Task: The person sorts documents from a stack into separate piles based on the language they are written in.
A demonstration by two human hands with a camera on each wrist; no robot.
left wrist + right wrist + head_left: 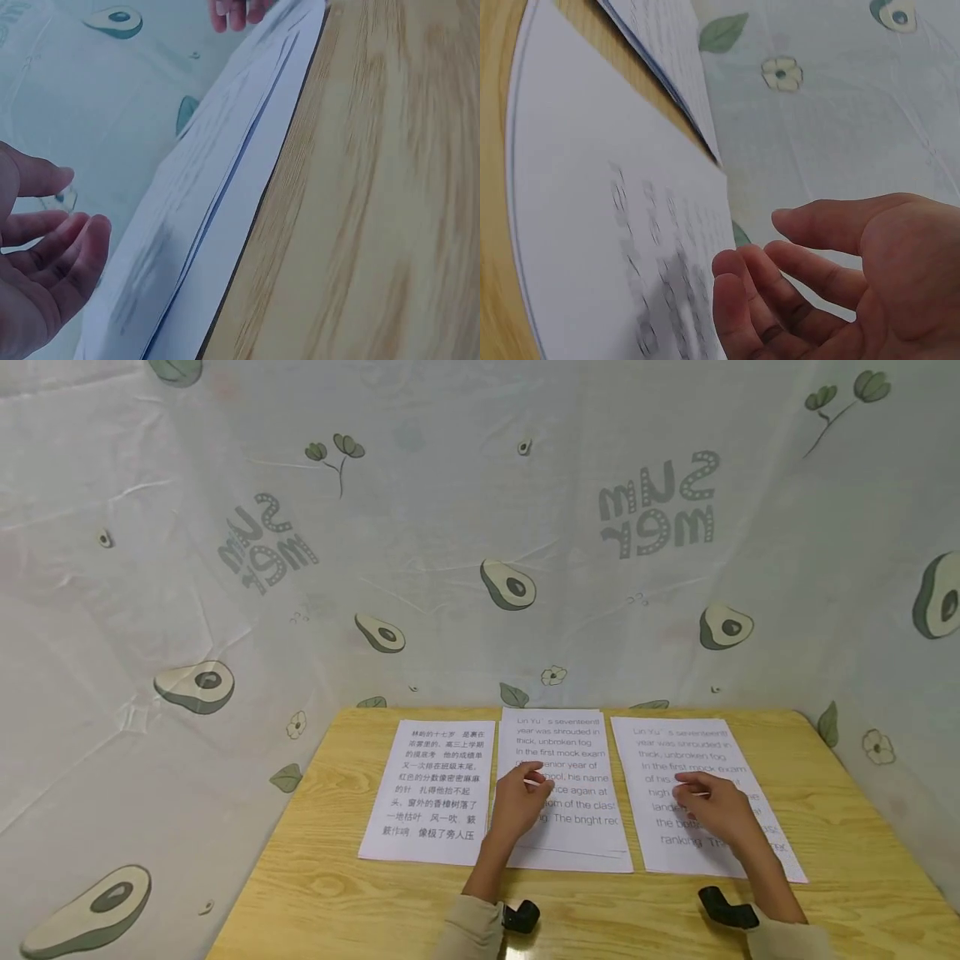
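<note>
Three stacks of printed paper lie side by side on the table. The left stack (431, 793) bears Chinese text; the middle stack (577, 839) and the right stack (667, 852) carry English text. Over the middle stack is my left hand (519, 802), its fingers loosely bent and a gap between thumb and fingertips in the left wrist view. My right hand (716, 810) hovers above the right stack, fingers relaxed, nothing between them in the right wrist view. Both hands cover part of the printed lines. In the left wrist view, the sheets (225, 225) of the middle stack show slightly separated edges.
The papers lie on a wood-grain table (315, 893). Behind and beside it hangs a pale curtain (450, 527) printed with avocados, leaves and mirrored lettering. A black wrist mount (521, 917) sits at the left sleeve, another black mount (727, 910) at the right.
</note>
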